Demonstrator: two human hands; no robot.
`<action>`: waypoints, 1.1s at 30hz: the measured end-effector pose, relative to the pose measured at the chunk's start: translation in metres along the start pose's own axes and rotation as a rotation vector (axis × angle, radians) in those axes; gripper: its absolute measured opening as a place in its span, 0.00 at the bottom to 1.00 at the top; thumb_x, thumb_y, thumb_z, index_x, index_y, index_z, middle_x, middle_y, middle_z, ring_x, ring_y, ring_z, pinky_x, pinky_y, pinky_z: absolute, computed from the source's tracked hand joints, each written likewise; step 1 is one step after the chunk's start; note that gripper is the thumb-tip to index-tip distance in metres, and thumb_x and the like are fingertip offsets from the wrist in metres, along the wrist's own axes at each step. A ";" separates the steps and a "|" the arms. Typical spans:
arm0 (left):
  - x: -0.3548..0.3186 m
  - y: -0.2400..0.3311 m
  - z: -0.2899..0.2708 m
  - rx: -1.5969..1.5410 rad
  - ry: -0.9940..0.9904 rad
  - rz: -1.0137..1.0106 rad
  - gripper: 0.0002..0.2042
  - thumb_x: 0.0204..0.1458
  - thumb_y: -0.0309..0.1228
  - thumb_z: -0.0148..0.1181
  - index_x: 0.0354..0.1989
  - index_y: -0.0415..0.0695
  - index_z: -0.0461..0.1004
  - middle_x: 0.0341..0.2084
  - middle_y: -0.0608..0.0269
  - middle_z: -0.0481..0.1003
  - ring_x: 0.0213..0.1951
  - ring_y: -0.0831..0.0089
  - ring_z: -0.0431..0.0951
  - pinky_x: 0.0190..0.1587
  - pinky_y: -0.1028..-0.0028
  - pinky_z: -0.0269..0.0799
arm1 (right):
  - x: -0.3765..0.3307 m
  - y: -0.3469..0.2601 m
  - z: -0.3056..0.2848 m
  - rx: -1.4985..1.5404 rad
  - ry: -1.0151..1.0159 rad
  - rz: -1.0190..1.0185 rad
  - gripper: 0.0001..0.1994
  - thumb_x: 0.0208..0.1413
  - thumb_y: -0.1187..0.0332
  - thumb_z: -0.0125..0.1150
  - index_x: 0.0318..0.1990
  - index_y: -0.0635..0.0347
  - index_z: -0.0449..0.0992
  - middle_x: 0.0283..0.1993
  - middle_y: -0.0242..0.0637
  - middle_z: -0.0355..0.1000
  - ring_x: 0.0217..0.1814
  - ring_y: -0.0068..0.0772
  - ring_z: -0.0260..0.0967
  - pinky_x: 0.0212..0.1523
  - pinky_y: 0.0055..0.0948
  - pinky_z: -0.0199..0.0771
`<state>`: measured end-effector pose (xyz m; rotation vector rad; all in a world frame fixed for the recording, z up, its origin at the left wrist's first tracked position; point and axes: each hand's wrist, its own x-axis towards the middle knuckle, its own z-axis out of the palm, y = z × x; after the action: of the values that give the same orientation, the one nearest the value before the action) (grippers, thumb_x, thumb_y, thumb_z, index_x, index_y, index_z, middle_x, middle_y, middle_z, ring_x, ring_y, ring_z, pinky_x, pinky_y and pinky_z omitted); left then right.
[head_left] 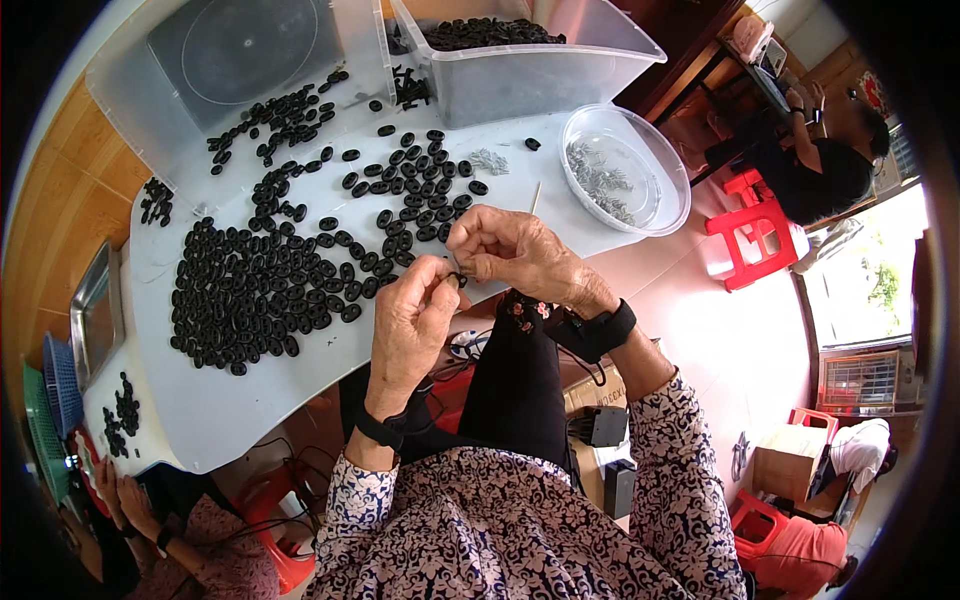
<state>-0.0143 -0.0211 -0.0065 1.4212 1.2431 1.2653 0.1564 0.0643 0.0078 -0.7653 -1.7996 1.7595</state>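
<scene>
My left hand [412,315] is closed in a pinch on a small black oval piece [460,281], mostly covered by the fingertips. Close against it, my right hand [520,255] also pinches, its thumb and forefinger meeting above the same piece. Whatever sits between those right fingertips is too small to make out. Both hands are over the table's front edge. Just beyond them, many black oval pieces with two dimples or holes [250,290] spread across the white table [270,400]. A small heap of thin silvery metal bits [489,161] lies farther back.
A round clear bowl [668,205] holds more metal bits at the right, near a thin pale stick [536,197]. Clear plastic bins [530,85] stand at the back. A metal tray [98,310] is at the left. Co-workers sit nearby; red stools [750,240] stand right.
</scene>
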 end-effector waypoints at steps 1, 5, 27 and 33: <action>0.000 0.000 0.000 0.009 0.002 0.001 0.06 0.56 0.27 0.52 0.33 0.36 0.69 0.20 0.63 0.75 0.26 0.81 0.75 0.29 0.79 0.71 | 0.000 0.000 0.000 -0.009 -0.013 0.003 0.10 0.57 0.76 0.59 0.46 0.61 0.70 0.36 0.27 0.71 0.40 0.14 0.67 0.43 0.20 0.71; 0.000 -0.002 0.002 0.034 0.006 0.007 0.05 0.56 0.26 0.51 0.33 0.36 0.69 0.20 0.61 0.75 0.24 0.80 0.76 0.28 0.78 0.71 | 0.000 0.002 0.000 -0.021 0.001 0.001 0.10 0.56 0.77 0.59 0.45 0.61 0.70 0.36 0.27 0.71 0.39 0.14 0.67 0.42 0.19 0.71; -0.003 -0.005 0.004 -0.022 0.049 0.029 0.06 0.58 0.27 0.52 0.36 0.37 0.70 0.22 0.64 0.76 0.25 0.82 0.75 0.28 0.78 0.72 | -0.004 0.001 0.015 0.104 0.173 -0.068 0.06 0.56 0.72 0.63 0.34 0.67 0.76 0.31 0.28 0.75 0.35 0.14 0.68 0.38 0.17 0.72; -0.005 -0.004 0.004 -0.049 0.036 0.016 0.06 0.58 0.27 0.52 0.36 0.36 0.70 0.22 0.64 0.76 0.25 0.83 0.74 0.28 0.80 0.70 | -0.003 0.001 0.015 0.048 0.149 -0.053 0.07 0.57 0.71 0.63 0.32 0.66 0.76 0.30 0.28 0.74 0.33 0.13 0.68 0.35 0.18 0.71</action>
<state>-0.0110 -0.0251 -0.0113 1.3810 1.2186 1.3285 0.1477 0.0514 0.0064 -0.8000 -1.6589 1.6604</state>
